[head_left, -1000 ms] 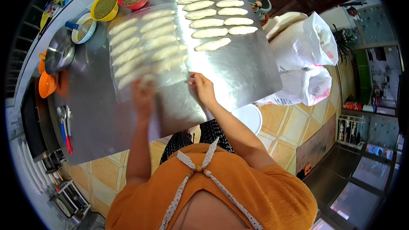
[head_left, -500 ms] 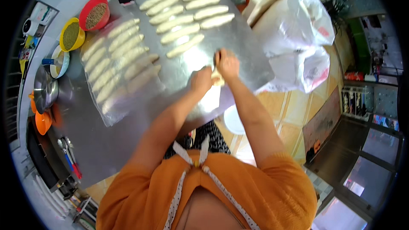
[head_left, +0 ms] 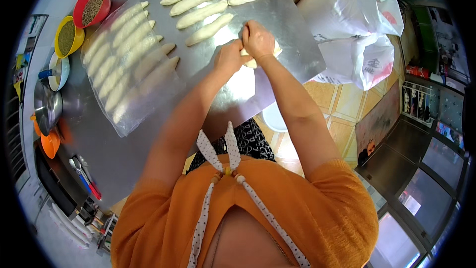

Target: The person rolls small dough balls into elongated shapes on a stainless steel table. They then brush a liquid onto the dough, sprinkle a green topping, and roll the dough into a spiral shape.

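From far off, I have my left arm [head_left: 187,101] and right arm [head_left: 293,97] reaching forward. My left hand [head_left: 229,56] and right hand [head_left: 260,39] are close together, fingers [head_left: 246,33] curled, their ends hidden.

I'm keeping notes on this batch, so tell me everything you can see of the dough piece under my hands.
The dough piece is pale cream and looks soft. It is at the metal table, to the right of the nearest uncovered dough strip. Your left hand and right hand, fingers curled, are both on it and hide much of it. One part shows between the hands, another to the right of your right wrist. Its full outline can't be made out.
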A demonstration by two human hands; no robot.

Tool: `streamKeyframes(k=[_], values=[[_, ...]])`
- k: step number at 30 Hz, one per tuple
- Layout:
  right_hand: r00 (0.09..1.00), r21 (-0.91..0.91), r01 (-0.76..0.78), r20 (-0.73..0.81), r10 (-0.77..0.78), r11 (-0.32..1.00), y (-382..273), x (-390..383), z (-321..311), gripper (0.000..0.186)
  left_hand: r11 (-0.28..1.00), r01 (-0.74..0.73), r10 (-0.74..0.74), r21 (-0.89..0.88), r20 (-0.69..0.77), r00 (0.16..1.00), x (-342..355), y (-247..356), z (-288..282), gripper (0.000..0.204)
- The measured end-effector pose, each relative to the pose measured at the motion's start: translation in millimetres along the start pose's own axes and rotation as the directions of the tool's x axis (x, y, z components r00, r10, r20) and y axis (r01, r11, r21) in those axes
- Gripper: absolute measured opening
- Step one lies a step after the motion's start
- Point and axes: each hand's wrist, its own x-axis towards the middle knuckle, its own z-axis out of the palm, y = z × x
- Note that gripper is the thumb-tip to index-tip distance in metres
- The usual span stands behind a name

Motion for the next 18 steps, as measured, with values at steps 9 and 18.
streamKeyframes(k=[9, 18], values=[[0.983, -0.233, 0.147, -0.073, -0.168, 0.961, 4.1, -58.0, -16.4, 0.008, 0.809, -0.501, 0.568, 0.307, -0.192, 0.800, -70.6, -21.5, 15.6, 0.022], [0.974, -0.199, -0.155, 0.131, 0.184, 0.968, 12.3, -103.4, -53.2, 0.052, 0.773, -0.535, 0.590, 0.342, -0.077, 0.804, -35.1, 0.6, 49.8, 0.047]])
